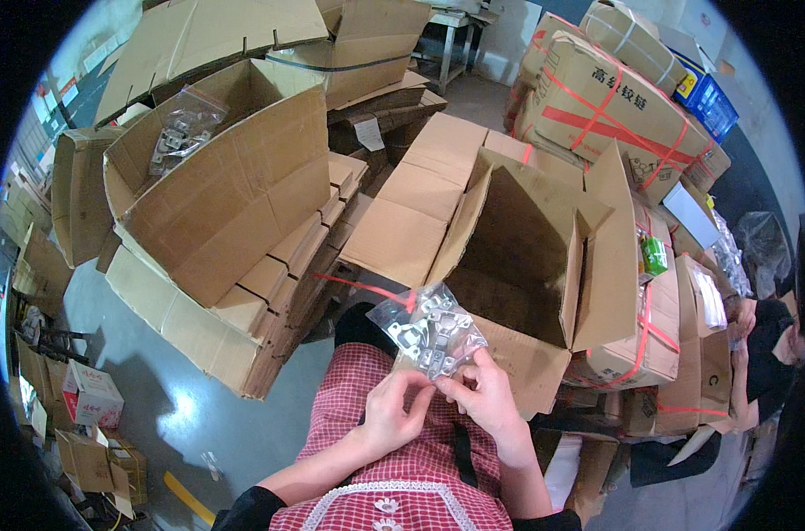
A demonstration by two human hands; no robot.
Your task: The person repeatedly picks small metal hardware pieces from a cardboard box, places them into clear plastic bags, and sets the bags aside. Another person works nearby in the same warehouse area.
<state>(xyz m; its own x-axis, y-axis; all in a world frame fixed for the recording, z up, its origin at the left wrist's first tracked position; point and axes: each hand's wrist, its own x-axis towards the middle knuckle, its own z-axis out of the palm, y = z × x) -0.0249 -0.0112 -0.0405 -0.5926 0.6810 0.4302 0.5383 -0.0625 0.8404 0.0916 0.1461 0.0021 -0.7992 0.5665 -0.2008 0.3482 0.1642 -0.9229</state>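
A clear plastic bag (435,332) of metal cabinet hinges is held over my lap, its near edge pinched between both hands. My left hand (397,410) has thumb and fingers together at the bag's near left edge. My right hand (487,397) grips the near right corner, one finger lying along the side. Just beyond the bag stands an open cardboard carton (522,239) with raised flaps; its visible inside is dark. To the left, another open carton (230,192) contains more bagged metal hinges (183,129).
Flattened cardboard (283,279) is stacked under the left carton. Large cartons (621,99) bound with red strapping and bearing writing stand at right, near a blue plastic crate (707,99). Another person's arm (741,372) shows at far right. Small boxes (91,395) rest on the left floor.
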